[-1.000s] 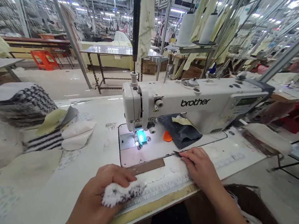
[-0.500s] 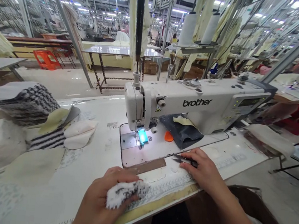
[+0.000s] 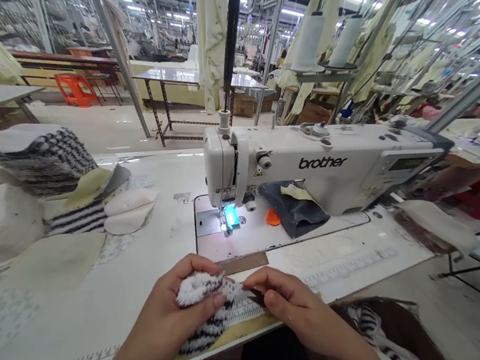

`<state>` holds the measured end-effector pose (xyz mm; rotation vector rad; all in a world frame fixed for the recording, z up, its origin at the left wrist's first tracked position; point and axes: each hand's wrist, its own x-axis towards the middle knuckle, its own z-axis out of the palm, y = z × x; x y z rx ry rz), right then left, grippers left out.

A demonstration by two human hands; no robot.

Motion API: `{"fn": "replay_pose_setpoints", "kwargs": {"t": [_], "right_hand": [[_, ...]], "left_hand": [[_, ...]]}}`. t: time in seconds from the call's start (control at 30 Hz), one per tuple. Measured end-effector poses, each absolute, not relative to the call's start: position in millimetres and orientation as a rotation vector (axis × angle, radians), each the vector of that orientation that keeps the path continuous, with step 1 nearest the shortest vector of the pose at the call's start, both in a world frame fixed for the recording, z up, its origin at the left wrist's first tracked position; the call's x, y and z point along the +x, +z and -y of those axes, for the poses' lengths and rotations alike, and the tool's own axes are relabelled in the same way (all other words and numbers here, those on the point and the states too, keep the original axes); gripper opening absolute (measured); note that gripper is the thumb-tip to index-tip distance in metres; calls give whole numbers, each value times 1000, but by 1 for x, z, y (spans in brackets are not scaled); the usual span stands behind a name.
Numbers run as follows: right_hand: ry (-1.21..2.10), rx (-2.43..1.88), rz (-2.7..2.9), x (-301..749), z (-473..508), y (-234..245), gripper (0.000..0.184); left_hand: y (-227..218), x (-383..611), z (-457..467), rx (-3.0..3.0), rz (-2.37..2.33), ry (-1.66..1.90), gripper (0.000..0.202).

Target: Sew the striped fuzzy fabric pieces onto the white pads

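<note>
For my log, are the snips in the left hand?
No, the right hand holds the snips; the left hand holds fuzzy striped fabric.

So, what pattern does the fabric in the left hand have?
Black-and-white striped fabric, best in the head view.

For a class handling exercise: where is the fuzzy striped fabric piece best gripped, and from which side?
Grip the fuzzy striped fabric piece at its bunched upper end, from the left, as the left hand does: that end is thick; the lower end hangs loose.
</note>
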<state>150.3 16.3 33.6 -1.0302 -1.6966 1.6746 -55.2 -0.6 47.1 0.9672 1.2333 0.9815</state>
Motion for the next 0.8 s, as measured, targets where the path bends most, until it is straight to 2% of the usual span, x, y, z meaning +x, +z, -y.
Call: {"fn": "replay_pose_setpoints", "kwargs": {"t": [0.23, 0.43, 0.63, 0.8], "right_hand": [[1722, -1044, 1734, 143, -14, 38, 32], [1752, -1013, 1667, 133, -12, 36, 34], [1638, -1072, 1608, 126, -9, 26, 35], [1569, -1113, 1537, 126, -12, 20, 41]], "left_hand": [[44, -54, 0, 950, -1216, 951, 34], [46, -51, 1, 1085, -1297, 924, 25], [46, -51, 2, 1163, -1349, 910, 18], [46, -50, 2, 1121, -1375, 947, 21]]}}
